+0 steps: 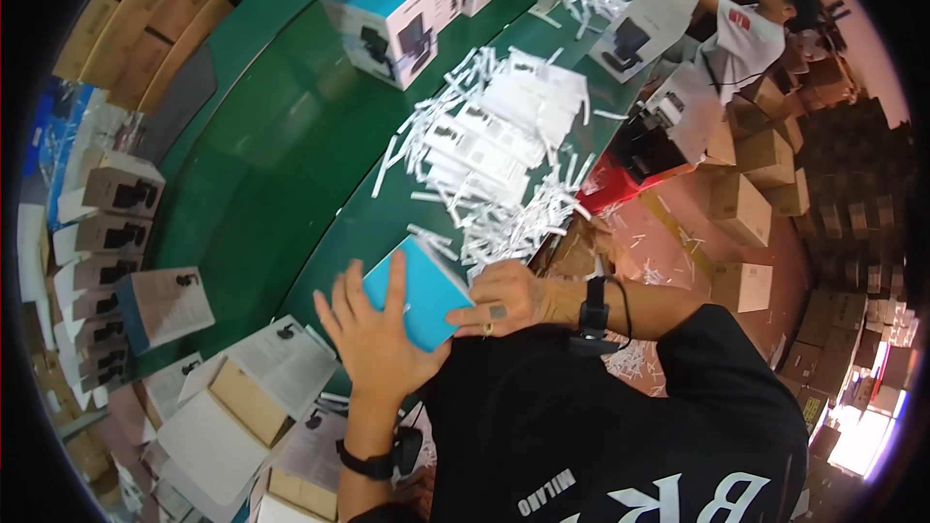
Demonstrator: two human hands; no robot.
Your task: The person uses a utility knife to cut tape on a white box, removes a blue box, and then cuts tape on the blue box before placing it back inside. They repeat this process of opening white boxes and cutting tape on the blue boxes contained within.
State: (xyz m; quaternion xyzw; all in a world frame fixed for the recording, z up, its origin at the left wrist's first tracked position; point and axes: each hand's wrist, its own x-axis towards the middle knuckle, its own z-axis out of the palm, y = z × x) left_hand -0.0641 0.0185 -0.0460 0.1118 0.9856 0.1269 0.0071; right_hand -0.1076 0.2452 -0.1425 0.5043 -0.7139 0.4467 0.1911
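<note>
The work area had a reddish floor (635, 232) littered with paper strips; brown cartons (741, 208) stood on it at the right. A green workbench (252, 155) occupied the centre and left. At the upper right, a co-worker (746, 44) in a white top was positioned beside a white printed carton (630, 29). A row of white printed boxes (102, 276) lined the left side, and flapped cartons (223, 431) lay at the lower left. A heap of paper strips (523, 223) covered the bench centre, with printed sheets (484, 150) among it.

The blue-faced box (417, 295) was located between both hands, directly in front of the torso at the near side of the bench. Contact between its underside and the bench could not be determined.

Left hand (383, 339): fingers spread. The index finger lay extended across the blue face; the others fanned beyond its left edge, and their contact with the side could not be confirmed.

Right hand (504, 300): most fingers curled together at the box's right side, one digit extended onto the blue face near its lower right edge. A ring (487, 329) encircled one finger.
</note>
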